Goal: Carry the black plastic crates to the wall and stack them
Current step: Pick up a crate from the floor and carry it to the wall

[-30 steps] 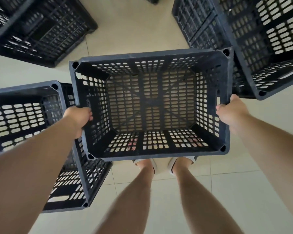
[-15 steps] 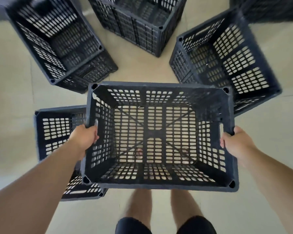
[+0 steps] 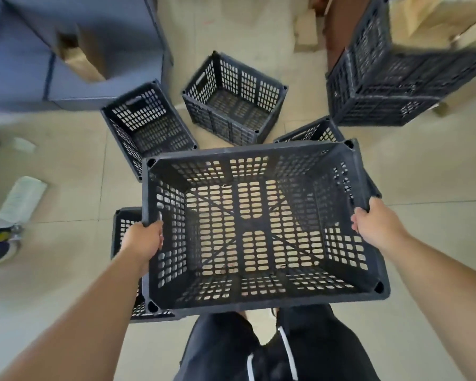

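I hold an empty black plastic crate point(image 3: 259, 302) level in front of my waist, above the tiled floor. My left hand point(image 3: 144, 240) grips its left rim and my right hand point(image 3: 375, 229) grips its right rim. Several more black crates stand on the floor: one far left point(image 3: 146, 127), one far centre point(image 3: 234, 103), one partly hidden under the held crate at the left point(image 3: 125, 232), and another peeking out behind its far right corner point(image 3: 311, 133). A stack of crates point(image 3: 390, 83) rises at the upper right.
A blue-grey cabinet point(image 3: 39, 50) fills the upper left, with cardboard point(image 3: 80, 59) leaning on it. Cardboard boxes point(image 3: 437, 15) sit at the upper right. A paper sheet point(image 3: 22, 196) and a tape roll point(image 3: 3, 235) lie on the floor at the left.
The crate has risen from floor level to waist height with both hands on it. My view has lifted, bringing the far crates, the stack and the cabinet into sight.
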Demonstrator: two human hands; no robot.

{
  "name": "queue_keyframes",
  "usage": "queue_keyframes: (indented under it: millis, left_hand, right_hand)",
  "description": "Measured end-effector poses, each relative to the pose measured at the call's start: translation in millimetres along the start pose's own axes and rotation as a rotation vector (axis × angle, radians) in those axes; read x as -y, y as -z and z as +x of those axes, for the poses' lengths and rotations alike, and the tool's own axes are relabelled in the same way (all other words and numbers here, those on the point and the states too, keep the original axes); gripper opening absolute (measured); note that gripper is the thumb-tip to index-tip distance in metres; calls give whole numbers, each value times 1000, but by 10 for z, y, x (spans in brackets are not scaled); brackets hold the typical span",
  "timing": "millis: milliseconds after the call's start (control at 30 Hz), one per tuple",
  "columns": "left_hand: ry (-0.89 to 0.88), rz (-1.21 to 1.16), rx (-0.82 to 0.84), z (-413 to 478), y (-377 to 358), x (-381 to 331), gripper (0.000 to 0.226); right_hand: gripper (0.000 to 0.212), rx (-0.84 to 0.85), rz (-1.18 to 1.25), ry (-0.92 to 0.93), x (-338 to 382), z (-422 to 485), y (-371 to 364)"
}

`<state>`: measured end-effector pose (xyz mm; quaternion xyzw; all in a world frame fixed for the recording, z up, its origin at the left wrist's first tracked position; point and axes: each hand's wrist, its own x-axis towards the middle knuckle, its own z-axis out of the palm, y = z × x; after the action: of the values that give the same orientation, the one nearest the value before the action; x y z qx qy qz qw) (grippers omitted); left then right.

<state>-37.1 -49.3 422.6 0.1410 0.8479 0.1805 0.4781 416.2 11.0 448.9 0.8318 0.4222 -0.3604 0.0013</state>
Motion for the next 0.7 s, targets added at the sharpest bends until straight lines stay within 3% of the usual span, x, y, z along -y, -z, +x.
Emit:
queue_keyframes:
  millis: [133,300,433,567,700]
  left_hand:
    - [-56,-64,-69,-418,217,5,23]
    - [-73,-21,-237,-945,277,229,28]
    - [19,-49,-381,-1451,245,525,30]
    - [116,-219,-481,-1998,137,948,28]
    - [216,-418,-549,-2546,19,1487,28]
  right_hand:
    - [13,117,-144,46,172,-131,271]
    - [24,17,-109,135,165,154,326]
    - [26,47,-171,274,360,269,370]
    - [48,107,-247,404,683,91,513]
    - [45,201,-414,559,941,-94,429]
